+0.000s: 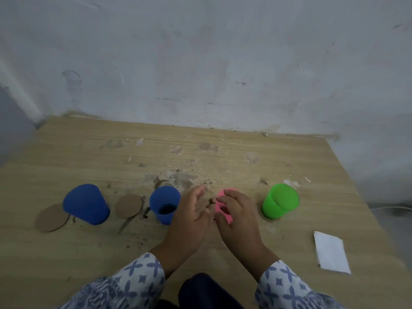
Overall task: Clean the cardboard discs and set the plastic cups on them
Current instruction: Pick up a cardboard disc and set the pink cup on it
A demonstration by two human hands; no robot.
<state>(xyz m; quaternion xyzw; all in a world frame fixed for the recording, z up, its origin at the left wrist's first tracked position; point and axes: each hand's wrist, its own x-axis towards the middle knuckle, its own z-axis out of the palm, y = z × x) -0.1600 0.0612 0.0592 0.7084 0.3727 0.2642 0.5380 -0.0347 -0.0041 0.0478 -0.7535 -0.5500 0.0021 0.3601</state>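
Looking down, I see my right hand (236, 217) curled round the pink cup (221, 194) on the table (223, 148), between the green cup (281, 200) and a blue cup (165, 204); my left hand (189, 217) sits loose-fingered just beside it, holding nothing.

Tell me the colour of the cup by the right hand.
The cup is pink, seen best in the head view.

Four cups (87, 204) (165, 204) (219, 197) (280, 204), two cardboard discs (52, 218) (128, 206), one white sheet (332, 253).
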